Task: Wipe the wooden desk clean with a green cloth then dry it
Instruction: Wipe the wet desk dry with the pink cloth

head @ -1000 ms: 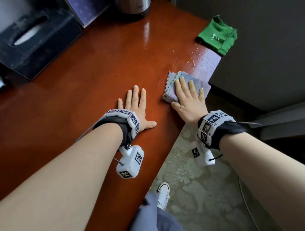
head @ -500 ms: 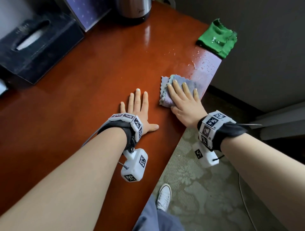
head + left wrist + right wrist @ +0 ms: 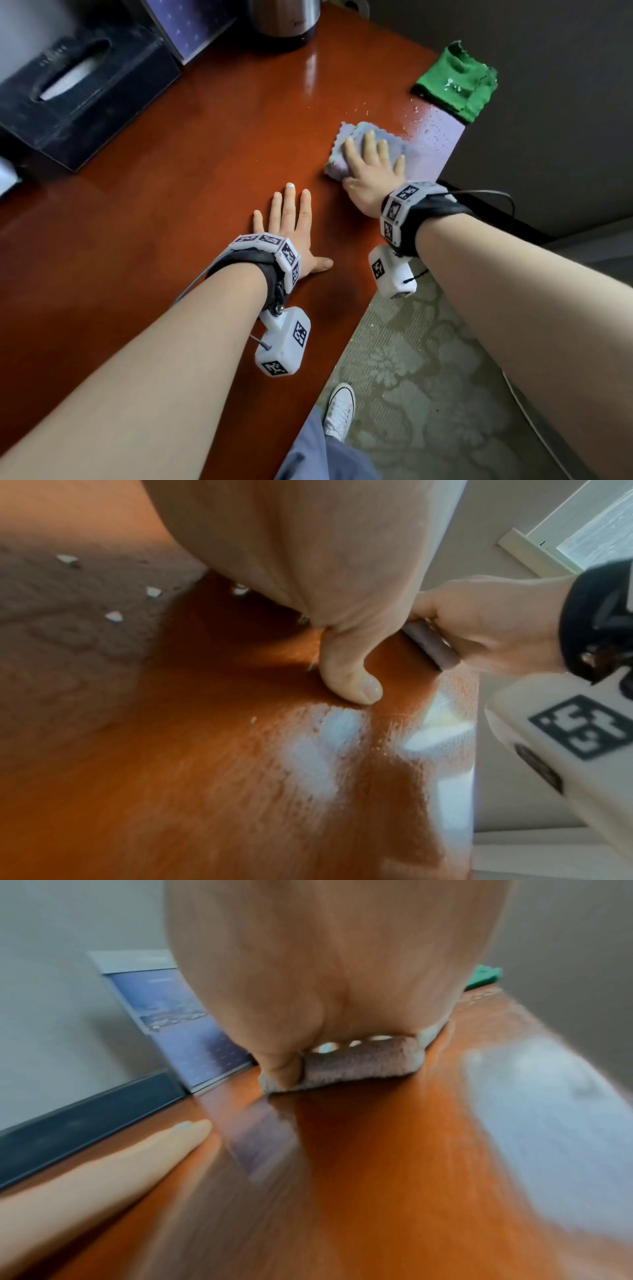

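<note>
On the tabletop [image 3: 171, 212]: left hand [image 3: 291, 233] flat, right hand [image 3: 371, 174] just right of it atop a folded cloth [image 3: 337, 161], second cloth [image 3: 457, 82] at far right corner, tissue box [image 3: 78, 92] far left, kettle [image 3: 284, 17] behind.

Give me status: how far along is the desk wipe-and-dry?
Wet wipe looks done: green cloth lies aside at the desk corner. Drying underway: right hand presses a lilac cloth, left hand flat. Left: droplets near that corner.
</note>
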